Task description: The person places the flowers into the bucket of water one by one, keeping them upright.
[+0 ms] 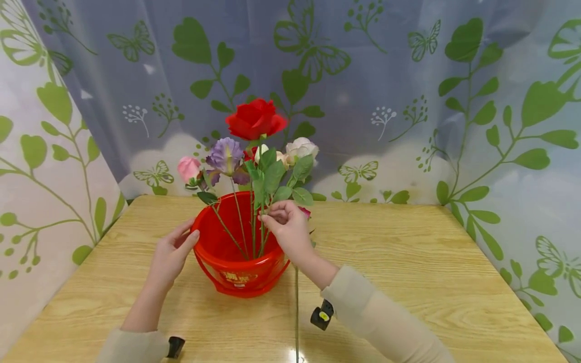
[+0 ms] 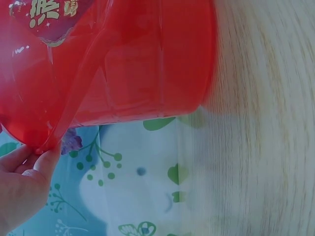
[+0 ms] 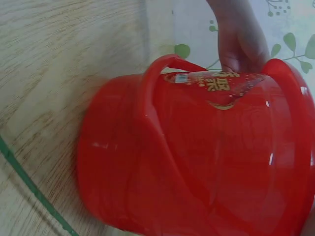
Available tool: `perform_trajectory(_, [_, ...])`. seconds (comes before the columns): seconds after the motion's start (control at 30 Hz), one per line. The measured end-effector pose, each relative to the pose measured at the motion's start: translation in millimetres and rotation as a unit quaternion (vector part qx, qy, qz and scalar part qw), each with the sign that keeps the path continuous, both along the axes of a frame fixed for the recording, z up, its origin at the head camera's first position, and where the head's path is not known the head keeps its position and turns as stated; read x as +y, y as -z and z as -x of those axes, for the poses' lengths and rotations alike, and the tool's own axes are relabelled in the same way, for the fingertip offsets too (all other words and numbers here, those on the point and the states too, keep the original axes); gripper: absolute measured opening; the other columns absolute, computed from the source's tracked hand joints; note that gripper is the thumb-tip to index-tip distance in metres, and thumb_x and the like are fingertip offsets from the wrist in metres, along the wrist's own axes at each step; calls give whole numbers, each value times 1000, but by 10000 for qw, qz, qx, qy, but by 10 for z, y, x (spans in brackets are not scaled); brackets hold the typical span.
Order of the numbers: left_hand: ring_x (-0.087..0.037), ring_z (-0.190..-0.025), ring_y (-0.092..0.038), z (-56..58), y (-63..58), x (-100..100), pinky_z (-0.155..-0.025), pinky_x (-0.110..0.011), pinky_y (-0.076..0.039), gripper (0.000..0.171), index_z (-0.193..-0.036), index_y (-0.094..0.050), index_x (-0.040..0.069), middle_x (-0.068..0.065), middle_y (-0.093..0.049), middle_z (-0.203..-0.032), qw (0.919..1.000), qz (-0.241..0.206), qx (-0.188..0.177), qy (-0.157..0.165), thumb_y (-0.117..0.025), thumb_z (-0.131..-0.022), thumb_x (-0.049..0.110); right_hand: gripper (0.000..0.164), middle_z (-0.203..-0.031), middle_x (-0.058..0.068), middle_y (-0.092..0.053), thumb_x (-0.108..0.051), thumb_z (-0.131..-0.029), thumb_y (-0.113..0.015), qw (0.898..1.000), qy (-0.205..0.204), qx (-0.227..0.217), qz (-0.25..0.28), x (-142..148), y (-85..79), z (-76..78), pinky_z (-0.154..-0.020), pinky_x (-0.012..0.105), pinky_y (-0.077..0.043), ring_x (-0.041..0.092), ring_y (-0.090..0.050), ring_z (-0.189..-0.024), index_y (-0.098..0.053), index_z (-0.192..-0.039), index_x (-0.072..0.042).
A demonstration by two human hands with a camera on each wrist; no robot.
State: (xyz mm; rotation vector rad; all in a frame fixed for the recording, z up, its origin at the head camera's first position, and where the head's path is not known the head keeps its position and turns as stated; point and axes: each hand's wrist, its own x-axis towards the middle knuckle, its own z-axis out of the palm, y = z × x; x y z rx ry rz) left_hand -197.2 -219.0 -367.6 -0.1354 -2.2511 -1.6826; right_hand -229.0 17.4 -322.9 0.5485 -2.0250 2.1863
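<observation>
A red plastic bucket stands on the table, with several artificial flowers upright in it. My left hand holds its left rim, thumb and fingers at the handle joint in the left wrist view. Over the right side of the bucket, my right hand pinches a green stem below a tall red rose. Around it stand a purple iris, a pink rosebud and a pale white rose. Leaves overlap the stems near my right fingertips.
On the wooden table lies a long green stem, running toward the front edge; a magenta bloom shows partly behind my right hand. A patterned curtain hangs behind the table. Black wrist cameras sit below both cuffs.
</observation>
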Motion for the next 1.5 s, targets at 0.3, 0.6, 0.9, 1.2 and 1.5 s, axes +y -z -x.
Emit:
perform_trajectory(0.3, [7, -88, -52, 4, -12, -1, -75, -10, -42, 45, -125, -44, -8, -24, -48, -121, 10000, -20, 20, 7, -52, -90, 18, 30, -87, 17, -61, 6, -79, -60, 9969, -114, 161, -758, -10, 16, 15, -71, 29, -50, 28, -60, -80, -40, -101, 1])
perform_trajectory(0.6, [8, -88, -51, -7, 5, -6, -75, -10, -42, 46, -127, -43, -5, -23, -49, -120, 9999, 50, -120, -32, -52, -90, 19, 32, -84, 6, -64, -1, -78, -64, 9746, 32, 388, -2206, -41, 13, 16, -65, 23, -49, 14, -60, -75, -46, -105, -4])
perform_trajectory(0.9, [7, -88, -52, -1, 21, -6, -75, -10, -42, 45, -127, -44, -5, -23, -49, -120, 10000, 4, -89, -39, -53, -90, 19, 30, -85, 5, -64, -3, -80, -63, 9557, -9, 578, -2885, -58, -18, -2, -64, 21, -48, 13, -59, -75, -49, -106, -4])
perform_trajectory(1.2, [8, -88, -52, 7, 21, 6, -75, -10, -42, 46, -126, -44, -7, -24, -48, -121, 9999, -117, -48, -29, -53, -89, 18, 24, -87, 5, -65, -3, -82, -61, 9718, -168, 325, -2330, -23, -15, 21, -67, 23, -49, 15, -59, -79, -53, -104, 0])
perform_trajectory(1.5, [7, -88, -52, -9, 0, 17, -75, -10, -42, 44, -125, -44, -9, -25, -48, -120, 10000, -75, 12, -23, -53, -90, 16, 20, -95, 24, -61, 5, -80, -60, 9961, -431, -148, -754, 148, 5, -17, -73, 29, -50, 27, -60, -83, -52, -98, 9])
